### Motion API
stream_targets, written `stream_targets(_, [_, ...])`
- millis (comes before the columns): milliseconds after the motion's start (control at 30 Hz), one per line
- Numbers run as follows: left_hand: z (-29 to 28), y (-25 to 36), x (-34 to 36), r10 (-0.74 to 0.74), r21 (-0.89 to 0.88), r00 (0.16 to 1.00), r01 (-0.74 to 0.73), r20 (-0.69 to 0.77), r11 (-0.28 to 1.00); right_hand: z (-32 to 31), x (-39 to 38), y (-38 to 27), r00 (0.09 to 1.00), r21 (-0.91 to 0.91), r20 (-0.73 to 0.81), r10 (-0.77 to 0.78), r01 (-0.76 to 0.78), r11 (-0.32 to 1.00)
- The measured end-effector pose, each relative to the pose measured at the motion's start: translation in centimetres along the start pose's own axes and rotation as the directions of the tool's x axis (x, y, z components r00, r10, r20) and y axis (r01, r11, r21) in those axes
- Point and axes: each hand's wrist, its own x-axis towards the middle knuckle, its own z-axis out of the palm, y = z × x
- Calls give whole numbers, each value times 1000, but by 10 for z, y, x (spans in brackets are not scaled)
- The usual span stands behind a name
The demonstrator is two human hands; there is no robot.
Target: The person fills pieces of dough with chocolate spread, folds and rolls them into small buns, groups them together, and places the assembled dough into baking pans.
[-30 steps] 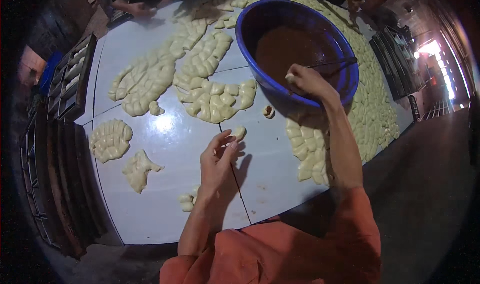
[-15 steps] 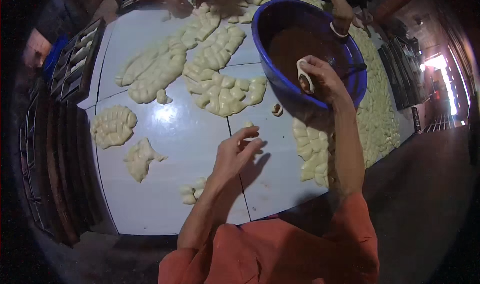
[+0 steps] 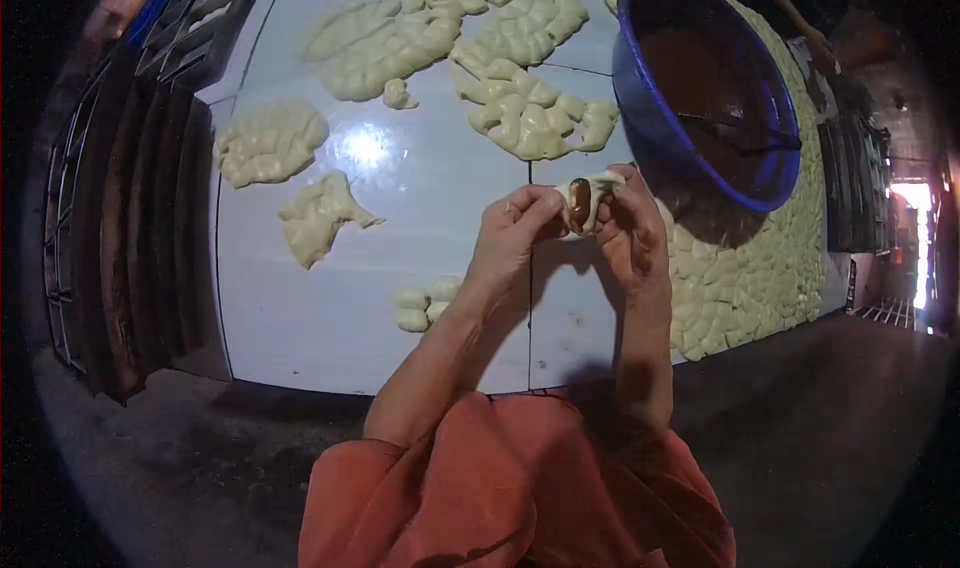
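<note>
Left hand (image 3: 512,233) and right hand (image 3: 637,233), together, pinch soft white dough piece (image 3: 604,182); glossy brown filling (image 3: 580,204) in, edges open. Pale-yellow dough lumps (image 3: 735,298) right of hands look unfilled.

tub (image 3: 648,98) on table (image 3: 330,338) | filling (image 3: 690,73) inside | dough (image 3: 535,118) left and right

Both hands (image 3: 512,230) hold dough (image 3: 598,187) with brown filling (image 3: 580,206) near a blue tub (image 3: 648,103).
</note>
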Motion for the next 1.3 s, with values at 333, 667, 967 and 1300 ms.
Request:
stream_targets(333, [-15, 14, -27, 126, 257, 967, -66, -222, 964, 26, -25, 68, 868, -869, 148, -474, 343, 356])
stream_targets(667, [-30, 47, -21, -105, 230, 990, 123, -91, 965, 36, -31, 66, 984, -485, -145, -100, 17, 874])
stream_targets(967, [-24, 53, -45, -22, 336, 999, 34, -41, 941, 20, -30, 72, 867, -701, 323, -379, 488, 520])
stream_targets(1300, [-35, 43, -56, -75, 404, 996, 49, 50, 914, 30, -33, 102, 673, -768, 274, -687, 583, 265])
